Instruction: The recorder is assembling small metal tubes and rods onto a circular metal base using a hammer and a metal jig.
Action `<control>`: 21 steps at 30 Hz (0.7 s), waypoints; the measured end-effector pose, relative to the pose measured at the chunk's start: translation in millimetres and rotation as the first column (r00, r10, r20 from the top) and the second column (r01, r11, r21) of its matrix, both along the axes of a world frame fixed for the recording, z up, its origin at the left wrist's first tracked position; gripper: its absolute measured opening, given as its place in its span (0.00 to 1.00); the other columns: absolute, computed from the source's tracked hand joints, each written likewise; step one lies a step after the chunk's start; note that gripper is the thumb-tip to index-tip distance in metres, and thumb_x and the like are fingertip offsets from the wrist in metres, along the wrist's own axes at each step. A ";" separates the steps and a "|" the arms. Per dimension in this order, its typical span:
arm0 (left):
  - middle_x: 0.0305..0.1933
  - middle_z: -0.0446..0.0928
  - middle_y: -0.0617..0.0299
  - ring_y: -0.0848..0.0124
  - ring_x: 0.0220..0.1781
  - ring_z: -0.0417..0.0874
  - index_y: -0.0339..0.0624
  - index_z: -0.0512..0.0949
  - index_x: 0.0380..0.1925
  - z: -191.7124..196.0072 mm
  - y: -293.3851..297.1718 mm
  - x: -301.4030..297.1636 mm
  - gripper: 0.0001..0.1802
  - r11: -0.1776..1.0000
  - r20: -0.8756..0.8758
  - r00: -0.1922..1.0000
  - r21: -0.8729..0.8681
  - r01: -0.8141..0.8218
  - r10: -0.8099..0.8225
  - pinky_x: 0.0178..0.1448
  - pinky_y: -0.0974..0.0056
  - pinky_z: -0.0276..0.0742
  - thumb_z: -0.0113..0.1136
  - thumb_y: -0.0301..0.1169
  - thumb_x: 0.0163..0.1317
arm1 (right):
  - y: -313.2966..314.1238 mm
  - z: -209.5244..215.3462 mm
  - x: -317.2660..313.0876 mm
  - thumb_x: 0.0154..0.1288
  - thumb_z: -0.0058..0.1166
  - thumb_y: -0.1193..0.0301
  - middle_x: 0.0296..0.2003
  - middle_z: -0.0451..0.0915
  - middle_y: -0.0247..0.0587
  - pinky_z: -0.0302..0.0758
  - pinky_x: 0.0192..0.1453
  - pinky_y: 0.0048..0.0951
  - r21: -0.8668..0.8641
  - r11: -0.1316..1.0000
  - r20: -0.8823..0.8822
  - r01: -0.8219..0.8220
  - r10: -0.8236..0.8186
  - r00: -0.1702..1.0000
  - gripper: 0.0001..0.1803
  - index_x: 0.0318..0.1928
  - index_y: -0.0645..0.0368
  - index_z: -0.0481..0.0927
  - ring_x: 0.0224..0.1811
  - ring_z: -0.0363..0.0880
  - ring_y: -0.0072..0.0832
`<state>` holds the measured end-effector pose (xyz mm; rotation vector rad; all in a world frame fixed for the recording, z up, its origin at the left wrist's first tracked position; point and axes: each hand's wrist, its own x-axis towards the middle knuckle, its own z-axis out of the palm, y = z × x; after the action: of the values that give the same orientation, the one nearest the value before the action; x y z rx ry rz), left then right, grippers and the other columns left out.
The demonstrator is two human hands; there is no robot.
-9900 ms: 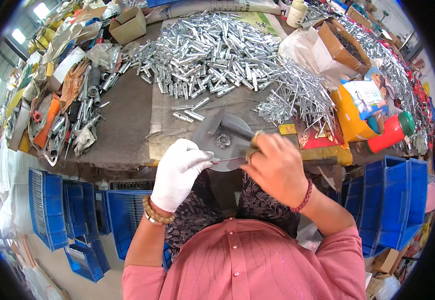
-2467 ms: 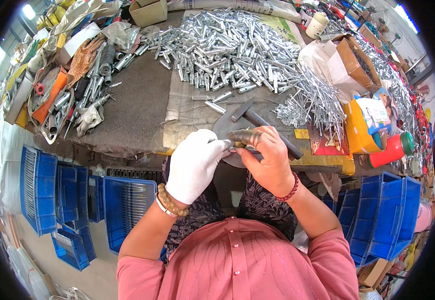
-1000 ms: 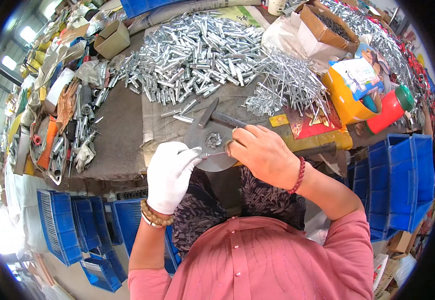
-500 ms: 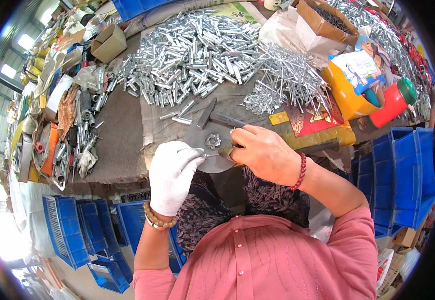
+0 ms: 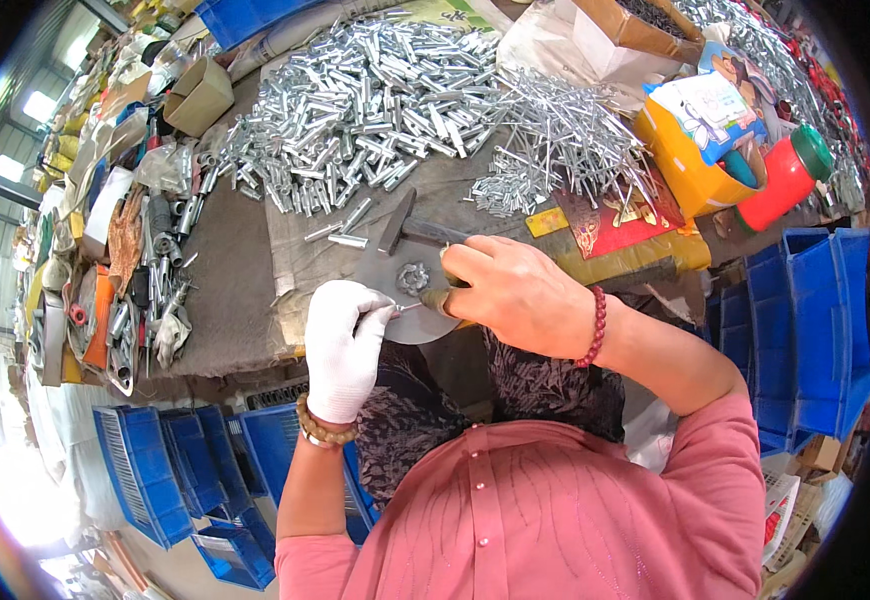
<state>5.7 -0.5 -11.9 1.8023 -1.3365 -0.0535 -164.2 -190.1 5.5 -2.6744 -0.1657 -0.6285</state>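
Observation:
In a white glove, my left hand [image 5: 343, 345] is closed, its thumb and fingertips pinching a small thin metal pin [image 5: 408, 307] over a round grey metal disc [image 5: 380, 262]. My bare right hand [image 5: 525, 295] is curled round the handle of a hammer [image 5: 433, 232], most of which it hides. The hammer head points away, at the disc's far edge. My right thumb and fingertips, with a dark cover on one of them, are close to the pin; contact is unclear. A shiny, ring-shaped metal piece [image 5: 413, 278] sits mid-disc. Loose metal tubes [image 5: 348, 241] lie just beyond.
A large heap of silvery tubes [image 5: 365, 110] covers the bench's far part, beside a pile of thin pins [image 5: 575, 130]. To the right stand a yellow container [image 5: 670, 160] and a red bottle [image 5: 775, 198]. Tools [image 5: 160, 270] crowd the left. Blue bins [image 5: 805, 330] flank below.
The whole view has shifted slightly, moving the bench a little left and up. My left hand has come slightly closer to the disc's middle; both hands stay closed.

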 end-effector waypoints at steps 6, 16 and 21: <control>0.37 0.82 0.57 0.56 0.44 0.82 0.41 0.84 0.34 -3.9 -0.1 2.4 0.05 1.000 0.004 1.000 0.015 -0.003 0.003 0.52 0.55 0.77 0.70 0.20 0.59 | 9.1 26.0 8.1 0.56 0.62 0.70 0.40 0.73 0.40 0.80 0.49 0.38 -0.145 0.989 -0.009 -0.025 0.024 1.000 0.04 0.31 0.56 0.85 0.45 0.79 0.39; 0.38 0.80 0.55 0.60 0.42 0.82 0.37 0.82 0.35 -6.1 0.4 5.4 0.05 1.000 0.029 0.999 -0.013 0.023 -0.023 0.50 0.59 0.79 0.68 0.18 0.62 | 6.8 -1.0 7.2 0.59 0.59 0.71 0.41 0.75 0.40 0.80 0.55 0.39 -0.074 0.997 -0.051 -0.024 0.020 0.999 0.03 0.30 0.54 0.84 0.49 0.79 0.38; 0.40 0.80 0.55 0.60 0.43 0.82 0.36 0.83 0.38 -4.6 5.1 8.5 0.05 0.998 -0.007 0.999 0.020 0.051 -0.051 0.51 0.59 0.79 0.67 0.19 0.63 | 10.2 -8.8 8.7 0.56 0.61 0.70 0.40 0.74 0.38 0.79 0.52 0.38 -0.091 0.996 0.045 0.005 0.000 0.999 0.03 0.28 0.55 0.83 0.46 0.78 0.37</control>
<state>14.2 4.6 -16.5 1.7835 -1.3823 -0.1009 -155.5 -179.9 -3.3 -2.7489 -0.2081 -0.6986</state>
